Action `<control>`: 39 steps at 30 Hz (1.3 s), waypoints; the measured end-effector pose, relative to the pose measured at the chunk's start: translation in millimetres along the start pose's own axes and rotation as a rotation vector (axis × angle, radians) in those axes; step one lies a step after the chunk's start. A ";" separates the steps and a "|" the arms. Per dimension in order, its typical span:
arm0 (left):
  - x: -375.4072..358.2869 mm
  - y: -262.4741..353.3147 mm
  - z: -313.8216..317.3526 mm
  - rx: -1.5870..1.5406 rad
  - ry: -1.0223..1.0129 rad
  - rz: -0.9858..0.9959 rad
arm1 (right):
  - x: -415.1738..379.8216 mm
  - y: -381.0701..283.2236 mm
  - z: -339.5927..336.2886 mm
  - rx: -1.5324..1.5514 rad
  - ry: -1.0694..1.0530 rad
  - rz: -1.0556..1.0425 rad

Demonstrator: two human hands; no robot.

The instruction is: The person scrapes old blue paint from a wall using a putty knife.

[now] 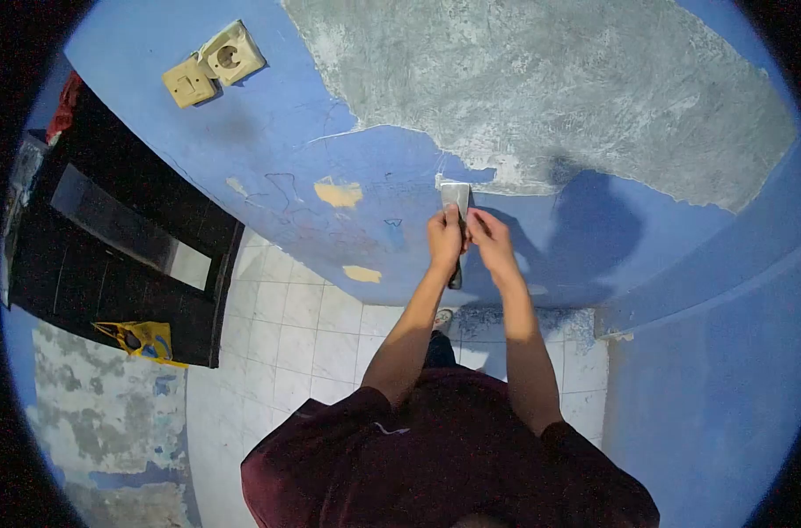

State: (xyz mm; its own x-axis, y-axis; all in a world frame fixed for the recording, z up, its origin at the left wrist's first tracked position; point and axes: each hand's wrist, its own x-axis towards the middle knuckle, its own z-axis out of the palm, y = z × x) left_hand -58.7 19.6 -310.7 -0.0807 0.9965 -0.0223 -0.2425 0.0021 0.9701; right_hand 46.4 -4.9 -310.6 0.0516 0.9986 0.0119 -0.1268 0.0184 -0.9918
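A scraper (455, 193) with a flat metal blade and a dark handle rests its blade edge against the blue wall (374, 163), at the lower border of a bare grey patch (541, 97). My left hand (447, 236) is closed round it just below the blade, thumb on the metal. Beside it on the right, my right hand (490, 236) has its fingers bent together at the scraper's side; whether they grip it is hard to make out. The dark handle end sticks out below both hands.
A socket and switch (214, 66) sit on the wall at upper left. A dark cabinet (110, 220) stands at left, with a yellow bag (145, 341) at its base. White floor tiles (277, 326) lie below; paint flakes (488, 324) lie along the wall's foot.
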 end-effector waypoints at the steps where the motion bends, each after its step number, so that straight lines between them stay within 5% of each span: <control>1: 1.3 0.0 -3.9 0.127 0.000 0.043 | 6.2 -0.4 10.8 0.037 -0.011 0.045; 3: 2.8 7.5 -8.8 0.181 0.028 0.050 | 21.8 10.3 26.0 0.054 -0.065 0.090; 5: 4.3 13.1 -15.3 0.354 0.040 0.159 | 30.8 12.4 44.5 0.415 -0.037 0.047; 13: 12.9 27.0 -23.8 0.695 0.135 0.174 | 51.5 29.7 69.7 0.438 0.079 0.117; 15: 8.4 35.3 -17.9 0.708 0.214 0.272 | 47.6 21.5 76.4 0.699 0.100 0.129; 24: 21.5 25.9 -23.7 0.701 0.166 0.238 | 48.2 19.4 77.0 0.689 0.077 0.005; 31: 15.6 43.3 -22.1 0.899 0.202 0.279 | 41.2 8.1 83.1 0.840 0.097 0.150; 34: 19.3 40.6 -19.1 0.863 0.226 0.227 | 59.6 55.4 92.1 0.741 0.312 0.128; 39: 22.1 35.3 -24.6 0.826 0.225 0.313 | 44.7 5.0 78.8 0.674 0.067 0.103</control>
State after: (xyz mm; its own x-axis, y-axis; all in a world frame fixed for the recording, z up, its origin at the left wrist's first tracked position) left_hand -92.8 39.7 -282.9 -0.2338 0.9221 0.3083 0.5846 -0.1200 0.8024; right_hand -30.0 43.7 -305.0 0.0647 0.9921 -0.1076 -0.7220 -0.0279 -0.6914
